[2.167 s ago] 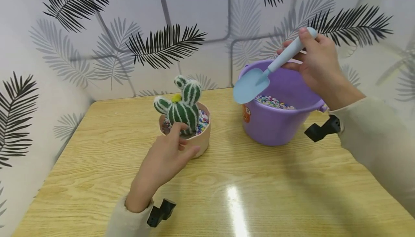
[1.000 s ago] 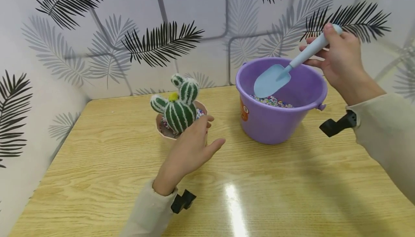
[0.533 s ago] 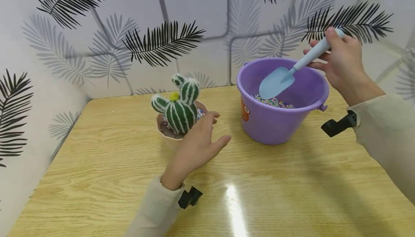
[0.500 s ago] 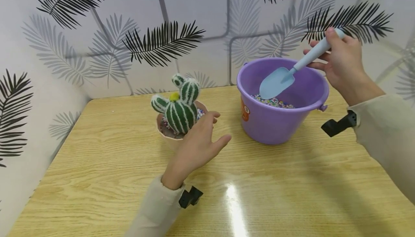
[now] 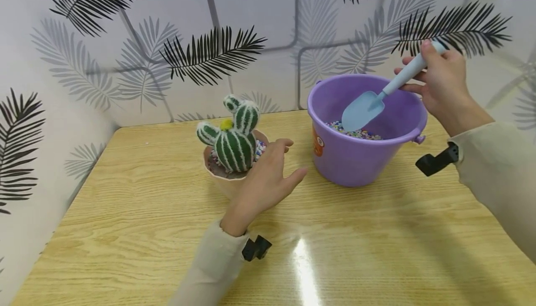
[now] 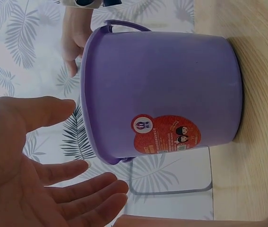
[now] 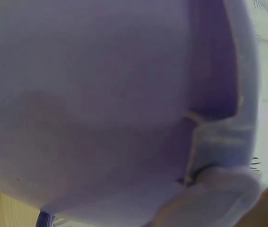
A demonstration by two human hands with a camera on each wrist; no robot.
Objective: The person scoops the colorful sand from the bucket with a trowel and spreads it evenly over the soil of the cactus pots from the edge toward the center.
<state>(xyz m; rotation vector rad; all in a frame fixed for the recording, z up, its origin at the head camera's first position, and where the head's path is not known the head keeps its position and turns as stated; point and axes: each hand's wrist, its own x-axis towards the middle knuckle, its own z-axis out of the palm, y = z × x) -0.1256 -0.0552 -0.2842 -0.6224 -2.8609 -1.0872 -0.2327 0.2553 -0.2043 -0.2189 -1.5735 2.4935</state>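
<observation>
Compared with the earliest view, we find the trowel [image 5: 392, 85] lowered from over the purple bucket [image 5: 356, 162]'s left rim to inside, near the beads [image 5: 369, 135]. We note a strip of table [image 5: 295, 127] between the bucket and the cactus pot [image 5: 226, 186] to its left. The right hand [image 5: 445, 76] grips the handle above the bucket's right rim; the left hand [image 5: 266, 178], left of the bucket, has thumb and fingers wide apart.

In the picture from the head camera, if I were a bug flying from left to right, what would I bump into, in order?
Fuzzy green cactus, left hand, purple bucket, right hand.
</observation>
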